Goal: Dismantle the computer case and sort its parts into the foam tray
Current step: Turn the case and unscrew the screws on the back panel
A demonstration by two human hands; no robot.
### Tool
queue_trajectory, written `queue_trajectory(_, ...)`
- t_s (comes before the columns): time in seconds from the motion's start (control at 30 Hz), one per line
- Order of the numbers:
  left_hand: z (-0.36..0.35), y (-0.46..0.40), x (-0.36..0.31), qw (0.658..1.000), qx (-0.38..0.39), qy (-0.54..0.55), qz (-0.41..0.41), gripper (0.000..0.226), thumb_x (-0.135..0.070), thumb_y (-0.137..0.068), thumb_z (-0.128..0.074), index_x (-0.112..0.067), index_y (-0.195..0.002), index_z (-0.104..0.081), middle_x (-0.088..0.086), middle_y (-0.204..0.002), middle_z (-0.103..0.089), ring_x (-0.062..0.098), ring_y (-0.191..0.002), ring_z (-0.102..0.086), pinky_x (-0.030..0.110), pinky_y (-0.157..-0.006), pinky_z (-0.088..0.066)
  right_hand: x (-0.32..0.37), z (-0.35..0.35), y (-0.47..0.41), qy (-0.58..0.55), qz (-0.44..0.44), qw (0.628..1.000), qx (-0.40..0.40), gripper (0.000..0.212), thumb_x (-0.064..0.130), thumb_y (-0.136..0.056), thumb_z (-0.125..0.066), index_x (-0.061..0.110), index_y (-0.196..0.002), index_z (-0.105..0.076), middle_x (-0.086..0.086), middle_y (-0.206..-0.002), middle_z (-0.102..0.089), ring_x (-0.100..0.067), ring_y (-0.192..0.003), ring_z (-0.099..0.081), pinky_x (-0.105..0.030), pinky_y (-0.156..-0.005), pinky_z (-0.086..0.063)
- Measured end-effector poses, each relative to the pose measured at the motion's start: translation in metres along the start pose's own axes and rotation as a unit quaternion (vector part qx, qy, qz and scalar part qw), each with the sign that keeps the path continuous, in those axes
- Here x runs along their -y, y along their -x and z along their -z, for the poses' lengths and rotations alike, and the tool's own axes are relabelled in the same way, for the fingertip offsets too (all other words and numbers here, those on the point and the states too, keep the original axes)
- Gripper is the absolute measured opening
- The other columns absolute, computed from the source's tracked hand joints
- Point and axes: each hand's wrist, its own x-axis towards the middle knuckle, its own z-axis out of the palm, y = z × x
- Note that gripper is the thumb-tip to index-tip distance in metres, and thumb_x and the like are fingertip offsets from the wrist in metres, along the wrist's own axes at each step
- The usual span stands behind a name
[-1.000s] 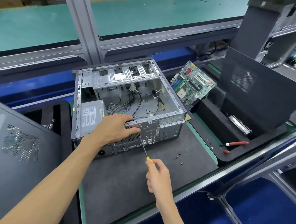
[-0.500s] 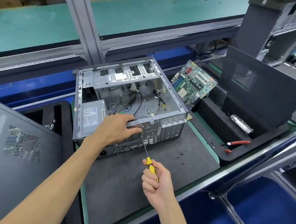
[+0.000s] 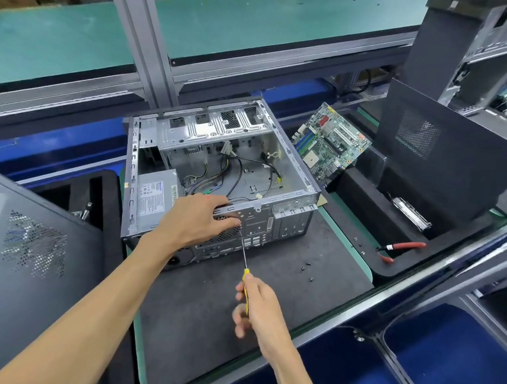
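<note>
An open metal computer case [image 3: 297,177] lies on its side on a dark mat [image 3: 266,298]. A silver power supply [image 3: 154,194] and loose cables [image 3: 232,171] sit inside. My left hand [image 3: 197,220] presses on the case's rear top edge, fingers wrapped over the rim. My right hand [image 3: 258,307] grips a yellow-handled screwdriver [image 3: 244,259] whose tip touches the rear panel just under my left fingers. A green motherboard [image 3: 328,143] leans in the black foam tray [image 3: 365,202] on the right.
A black side panel [image 3: 435,150] stands in the right tray, with a metal bracket [image 3: 411,211] and red-handled cutters [image 3: 401,248] beside it. Loose screws [image 3: 307,266] lie on the mat. Another side panel [image 3: 23,250] leans at the left over a second foam tray [image 3: 103,189].
My right hand has shifted slightly and its fingers are blurred around the screwdriver handle. My left hand stays on the case's rear edge.
</note>
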Motion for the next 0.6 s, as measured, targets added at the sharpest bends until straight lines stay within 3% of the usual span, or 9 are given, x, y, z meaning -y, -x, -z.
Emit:
queue_trajectory(0.03, 0.000, 0.000, 0.000, 1.000, 0.001, -0.001, 0.002, 0.064, -0.074, -0.084, -0.054, -0.026, -0.126, -0.064, -0.002, -0.117, -0.073, 0.025, -0.107, -0.066, 0.037, -0.085, -0.047, -0.003, 0.003, 0.001, 0.086, 0.042, 0.995, -0.022, 0.036, 0.036, -0.109, -0.040, 0.009, -0.089, -0.054, 0.000, -0.065, -0.050, -0.013, -0.045, -0.043, -0.028, -0.042, -0.037)
queue_trajectory(0.1, 0.000, 0.001, -0.001, 1.000, 0.003, -0.002, 0.004, 0.065, -0.074, -0.084, -0.054, -0.026, -0.126, -0.064, -0.002, -0.118, -0.072, 0.024, -0.107, -0.066, 0.036, -0.085, -0.047, -0.009, 0.010, 0.003, 0.313, 0.140, 0.935, -0.089, 0.034, 0.040, -0.108, -0.040, 0.015, -0.087, -0.052, 0.003, -0.059, -0.049, -0.011, -0.049, -0.041, -0.029, -0.048, -0.034)
queue_trajectory(0.17, 0.000, 0.000, -0.001, 1.000, 0.001, -0.002, 0.004, 0.064, -0.074, -0.084, -0.053, -0.027, -0.125, -0.064, -0.002, -0.118, -0.072, 0.024, -0.107, -0.066, 0.037, -0.085, -0.047, -0.005, 0.010, 0.004, 0.367, 0.178, 0.905, -0.119, 0.033, 0.043, -0.106, -0.043, 0.020, -0.084, -0.051, 0.006, -0.058, -0.047, -0.010, -0.048, -0.043, -0.024, -0.047, -0.033)
queue_trajectory(0.23, 0.000, 0.000, -0.001, 1.000, -0.001, -0.003, 0.005, 0.064, -0.074, -0.084, -0.054, -0.027, -0.126, -0.064, -0.002, -0.119, -0.072, 0.024, -0.108, -0.066, 0.037, -0.086, -0.048, 0.000, 0.010, -0.002, 0.263, 0.113, 0.952, -0.107, 0.035, 0.044, -0.105, -0.044, 0.020, -0.084, -0.058, 0.008, -0.057, -0.045, -0.007, -0.047, -0.040, -0.022, -0.048, -0.032)
queue_trajectory(0.3, 0.000, 0.000, -0.001, 1.000, -0.002, 0.000, 0.004, 0.065, -0.075, -0.083, -0.053, -0.027, -0.125, -0.064, -0.002, -0.118, -0.072, 0.023, -0.107, -0.066, 0.038, -0.087, -0.049, 0.005, 0.011, -0.006, 0.055, -0.034, 0.997, -0.039, 0.039, 0.039, -0.107, -0.041, 0.012, -0.097, -0.067, 0.006, -0.058, -0.041, -0.008, -0.049, -0.034, -0.024, -0.047, -0.030)
queue_trajectory(0.4, 0.000, 0.000, -0.001, 1.000, -0.001, -0.001, 0.007, 0.066, -0.075, -0.084, -0.053, -0.028, -0.128, -0.063, -0.002, -0.122, -0.071, 0.024, -0.109, -0.065, 0.038, -0.089, -0.049, 0.007, 0.017, -0.002, -0.113, -0.103, 0.987, 0.054, 0.039, 0.032, -0.109, -0.043, 0.003, -0.103, -0.067, -0.003, -0.073, -0.046, -0.014, -0.055, -0.046, -0.027, -0.049, -0.042)
queue_trajectory(0.47, -0.001, 0.000, 0.000, 1.000, -0.003, -0.004, 0.009, 0.065, -0.075, -0.084, -0.054, -0.029, -0.128, -0.063, -0.002, -0.122, -0.071, 0.024, -0.109, -0.066, 0.038, -0.088, -0.049, 0.005, 0.020, 0.003, -0.130, -0.076, 0.985, 0.082, 0.028, 0.030, -0.107, -0.050, 0.005, -0.104, -0.059, -0.006, -0.078, -0.053, -0.016, -0.054, -0.049, -0.028, -0.045, -0.044)
queue_trajectory(0.53, -0.002, 0.000, 0.000, 1.000, -0.005, -0.006, 0.009, 0.064, -0.075, -0.083, -0.054, -0.030, -0.127, -0.063, -0.003, -0.121, -0.072, 0.024, -0.108, -0.066, 0.038, -0.087, -0.049, 0.004, 0.018, 0.006, -0.077, -0.037, 0.994, 0.075, 0.021, 0.028, -0.104, -0.056, 0.012, -0.098, -0.045, -0.002, -0.065, -0.049, -0.013, -0.046, -0.034, -0.023, -0.039, -0.027)
queue_trajectory(0.6, -0.002, -0.001, 0.000, 1.000, -0.007, -0.007, 0.012, 0.065, -0.076, -0.083, -0.053, -0.030, -0.128, -0.063, -0.003, -0.120, -0.072, 0.024, -0.108, -0.067, 0.039, -0.088, -0.049, 0.008, 0.011, 0.006, -0.015, -0.020, 0.999, 0.035, 0.026, 0.028, -0.103, -0.058, 0.016, -0.093, -0.037, 0.003, -0.056, -0.034, -0.012, -0.046, -0.020, -0.023, -0.040, -0.016)
